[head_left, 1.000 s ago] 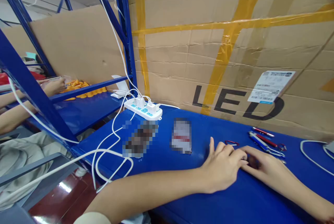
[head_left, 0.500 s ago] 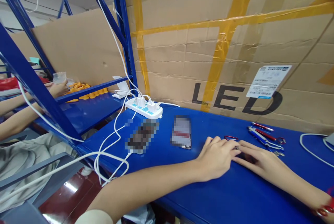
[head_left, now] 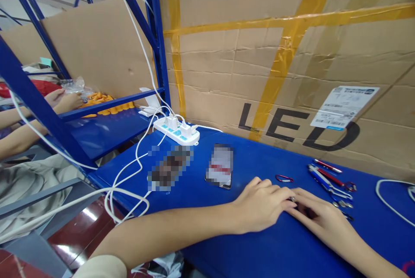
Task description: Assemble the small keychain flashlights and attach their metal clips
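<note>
My left hand (head_left: pixel 262 202) and my right hand (head_left: pixel 319 209) meet over the blue table, fingertips together. Both are closed in a pinch around a small metal piece (head_left: pixel 292 199), mostly covered by the fingers, so its kind is unclear. Just beyond the fingertips lies a red carabiner (head_left: pixel 284 178). Right of my hands is a loose group: a red pen (head_left: pixel 327 166), a red tool with a ring end (head_left: pixel 335 177), a blue-and-silver tool (head_left: pixel 320 179) and small round metal pieces (head_left: pixel 344 204).
Two phones with blurred screens lie left: a cabled phone (head_left: pixel 170 169) and another phone (head_left: pixel 220 166). Behind them sits a white power strip (head_left: pixel 177 131) with trailing cables. A cardboard panel (head_left: pixel 210 75) walls the back. Another person's hands (head_left: pixel 63 100) are beyond the blue frame.
The view has shifted slightly. My hands stay joined at the fingertips around the small piece, and the carabiner beyond them shows more fully. The other person's hands have lowered slightly.
</note>
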Motion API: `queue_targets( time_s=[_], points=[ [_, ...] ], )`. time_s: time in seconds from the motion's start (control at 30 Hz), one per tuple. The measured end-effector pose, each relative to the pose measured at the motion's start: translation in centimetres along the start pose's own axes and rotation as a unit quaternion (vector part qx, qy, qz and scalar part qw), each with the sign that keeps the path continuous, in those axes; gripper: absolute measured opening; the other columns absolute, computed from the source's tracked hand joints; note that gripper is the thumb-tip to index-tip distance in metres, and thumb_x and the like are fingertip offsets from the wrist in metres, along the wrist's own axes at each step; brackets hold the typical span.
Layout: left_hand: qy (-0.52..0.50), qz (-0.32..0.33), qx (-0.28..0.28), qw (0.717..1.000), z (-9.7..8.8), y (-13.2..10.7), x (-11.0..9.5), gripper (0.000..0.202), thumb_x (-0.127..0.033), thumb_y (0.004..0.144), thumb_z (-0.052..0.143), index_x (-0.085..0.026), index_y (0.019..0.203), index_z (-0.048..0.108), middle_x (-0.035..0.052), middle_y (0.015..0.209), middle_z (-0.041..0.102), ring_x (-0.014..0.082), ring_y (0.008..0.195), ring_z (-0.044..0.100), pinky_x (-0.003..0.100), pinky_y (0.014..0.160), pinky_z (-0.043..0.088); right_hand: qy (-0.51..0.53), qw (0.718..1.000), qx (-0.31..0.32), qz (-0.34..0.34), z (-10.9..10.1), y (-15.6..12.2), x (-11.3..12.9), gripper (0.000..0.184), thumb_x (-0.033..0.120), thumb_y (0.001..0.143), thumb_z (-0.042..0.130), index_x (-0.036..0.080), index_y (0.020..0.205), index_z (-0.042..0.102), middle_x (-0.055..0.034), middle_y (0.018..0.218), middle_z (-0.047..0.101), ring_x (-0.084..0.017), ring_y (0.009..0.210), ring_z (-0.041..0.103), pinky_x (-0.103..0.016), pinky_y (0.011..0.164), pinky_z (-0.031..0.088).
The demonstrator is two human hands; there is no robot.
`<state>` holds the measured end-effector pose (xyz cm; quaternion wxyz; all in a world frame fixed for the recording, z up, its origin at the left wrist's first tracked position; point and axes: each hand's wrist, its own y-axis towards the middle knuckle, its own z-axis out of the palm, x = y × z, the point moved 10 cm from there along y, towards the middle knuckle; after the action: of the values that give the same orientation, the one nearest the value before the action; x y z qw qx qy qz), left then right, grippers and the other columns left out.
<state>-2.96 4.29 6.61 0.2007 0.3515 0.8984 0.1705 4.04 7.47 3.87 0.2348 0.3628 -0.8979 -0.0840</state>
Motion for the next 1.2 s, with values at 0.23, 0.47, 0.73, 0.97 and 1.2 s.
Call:
queue_targets(
  time_s=[0.23, 0.47, 0.73, 0.97, 1.2],
  points=[
    [-0.012, 0.005, -0.019, 1.000, -0.9, 0.1, 0.1, 0.022, -0.027, 0.094, 0.034, -0.018, 0.103, 0.052, -0.0009, 0.091, 0.063, 0.0136, 0.081, 0.054, 0.025, 0.073, 0.039, 0.027, 0.998, -0.056, 0.030, -1.2, -0.6, -0.9, 0.024, 0.042, 0.081, 0.052, 0.021, 0.086, 0.062, 0.0005, 0.062, 0.060, -0.010, 0.043, 0.051, -0.019, 0.041, 0.044],
    [0.040, 0.064, -0.024, 0.997, -0.4, -0.1, -1.0, 0.027, -0.034, 0.094, 0.031, -0.019, 0.099, 0.053, -0.0008, 0.082, 0.061, 0.0141, 0.077, 0.054, 0.026, 0.070, 0.041, 0.073, 0.986, -0.147, -0.008, -4.1, -1.0, 0.8, 0.019, 0.036, 0.080, 0.056, 0.020, 0.081, 0.067, -0.0035, 0.073, 0.063, -0.011, 0.051, 0.057, -0.020, 0.045, 0.048],
    [-0.034, 0.003, 0.017, 0.999, 0.1, 0.6, 0.6, 0.024, -0.030, 0.094, 0.032, -0.019, 0.096, 0.053, 0.0003, 0.086, 0.062, 0.0131, 0.078, 0.057, 0.024, 0.073, 0.043, 0.155, 0.962, -0.207, 0.087, -5.6, -1.4, -0.8, 0.014, 0.030, 0.076, 0.061, 0.024, 0.086, 0.070, -0.0043, 0.077, 0.062, -0.010, 0.049, 0.054, -0.021, 0.040, 0.047],
    [-0.101, -0.033, 0.037, 0.994, 0.6, 0.7, 1.6, 0.022, -0.027, 0.094, 0.032, -0.019, 0.099, 0.052, 0.0013, 0.088, 0.059, 0.0129, 0.082, 0.056, 0.023, 0.075, 0.044, 0.278, 0.935, -0.167, 0.142, -3.9, -1.1, -0.5, 0.015, 0.028, 0.077, 0.060, 0.020, 0.085, 0.069, -0.0034, 0.076, 0.060, -0.006, 0.042, 0.048, -0.019, 0.038, 0.043],
    [-0.135, -0.034, 0.022, 0.990, 0.7, 0.8, 1.4, 0.016, -0.021, 0.092, 0.037, -0.018, 0.096, 0.052, 0.0021, 0.090, 0.059, 0.0151, 0.084, 0.053, 0.027, 0.077, 0.044, 0.335, 0.907, -0.140, 0.213, -2.9, -1.5, -2.2, 0.024, 0.033, 0.073, 0.063, 0.016, 0.091, 0.065, 0.0028, 0.053, 0.053, -0.006, 0.040, 0.043, -0.017, 0.038, 0.036]
  ],
)
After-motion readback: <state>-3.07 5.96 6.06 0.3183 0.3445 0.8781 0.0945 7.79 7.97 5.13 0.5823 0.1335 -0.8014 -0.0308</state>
